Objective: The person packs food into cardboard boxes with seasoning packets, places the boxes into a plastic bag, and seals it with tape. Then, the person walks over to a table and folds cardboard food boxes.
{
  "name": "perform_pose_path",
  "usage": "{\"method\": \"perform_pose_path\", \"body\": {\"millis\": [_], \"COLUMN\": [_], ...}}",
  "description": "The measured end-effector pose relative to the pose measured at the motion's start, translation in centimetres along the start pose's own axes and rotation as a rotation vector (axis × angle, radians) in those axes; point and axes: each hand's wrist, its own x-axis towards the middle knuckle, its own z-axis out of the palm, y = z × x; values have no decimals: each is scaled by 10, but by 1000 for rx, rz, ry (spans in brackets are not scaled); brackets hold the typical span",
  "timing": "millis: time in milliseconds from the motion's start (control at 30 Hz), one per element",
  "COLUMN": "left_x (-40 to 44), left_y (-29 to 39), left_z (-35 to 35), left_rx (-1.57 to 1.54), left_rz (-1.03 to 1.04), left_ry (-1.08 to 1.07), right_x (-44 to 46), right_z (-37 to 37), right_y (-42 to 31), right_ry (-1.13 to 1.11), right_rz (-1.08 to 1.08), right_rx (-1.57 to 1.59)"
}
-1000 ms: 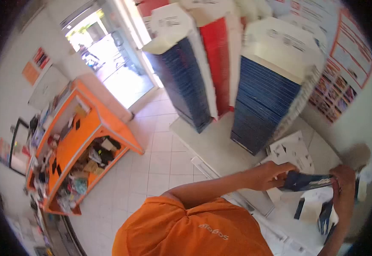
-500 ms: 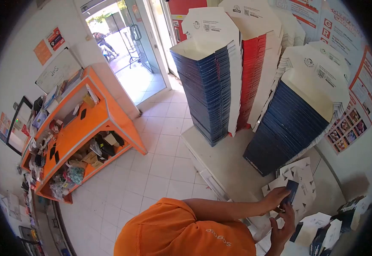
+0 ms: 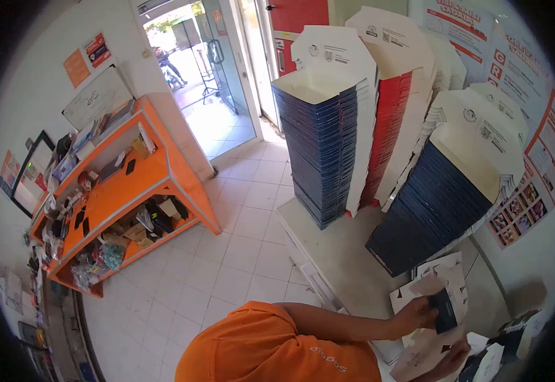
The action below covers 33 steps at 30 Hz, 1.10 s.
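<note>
A flat food-box blank (image 3: 414,361), pale with a dark blue panel, is held up between both hands at the lower right. My left hand (image 3: 416,314) is closed on it beside the dark blue panel. Nearer the bottom edge, my right hand (image 3: 450,361) grips the same blank by its other side, its fingers partly blurred. Behind it, more flat box blanks (image 3: 454,264) lie on the table, partly hidden by the held piece. Folded dark blue and white boxes (image 3: 486,363) sit just right of my right hand.
Tall nested stacks of dark blue boxes (image 3: 319,146) and red boxes (image 3: 392,105) stand on the pale table (image 3: 303,226). A second blue stack (image 3: 436,197) leans nearer my hands. Across the tiled floor is an orange counter (image 3: 134,184); a glass door (image 3: 223,70) stands beyond.
The blank has been raised and shifted toward the bottom right, showing more of its pale side. My right hand has moved down and right and now grips it. The view has shifted slightly.
</note>
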Motion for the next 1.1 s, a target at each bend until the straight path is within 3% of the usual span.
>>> {"method": "perform_pose_path", "body": {"millis": [67, 100, 167, 200, 267, 367, 400, 467, 567, 600, 700, 733, 800, 833, 867, 900, 967, 1067, 1100], "left_x": [-2, 2, 14, 5, 5, -10, -12, -13, -18, -19, -46, -54, -78, -87, -93, -98, -109, -126, -131], "left_y": [-11, -15, -20, 8, -6, -20, -19, -12, 34, 49, 85, 79, 87, 91, 89, 80, 78, 80, 83], "left_z": [6, 3, -8, 0, -5, 5, 8, 9, 13, 5, 0, -7, -7, -7, -15, -28, -39, -35, -29], "left_rx": [14, 56, 144, 217, 161, 200, 263, 260, 697, 904, 1261, 1161, 1067, 1020, 1053, 1086, 1130, 1114, 1085], "left_rz": [182, 132, 33, -31, 16, 133, 148, 130, 73, -92, -22, 98, 51, 30, 95, 160, 216, 161, 133], "left_ry": [-214, -177, -98, -53, -137, -168, -159, -255, -369, -472, -742, -660, -410, -288, -297, -306, -305, -279, -265], "right_x": [-2, -3, 4, 2, -5, -4, -7, -9, -5, -4, 5, 8, -15, -20, -20, -27, -38, -57, -57], "right_z": [4, 13, 13, 12, 10, 9, 16, 16, 14, 11, -9, -29, -21, -27, -20, -19, -12, -17, -15], "right_y": [18, 7, -8, -7, 1, 24, 25, 32, -3, -11, -3, 44, 37, 16, -27, -13, -6, 27, 19], "right_ry": [-129, -151, -288, -316, -364, -257, -183, -193, -287, -366, -657, -747, -759, -1047, -1280, -1247, -931, -1260, -1156], "right_rz": [-91, -419, -673, -663, -637, -403, -459, -367, -338, -317, -158, -132, -97, -212, 23, -31, 62, 50, 139], "right_rx": [-77, -287, -272, -326, -435, -430, -402, -393, -374, -253, 334, 215, 197, -153, -296, -243, -61, -193, -76]}}
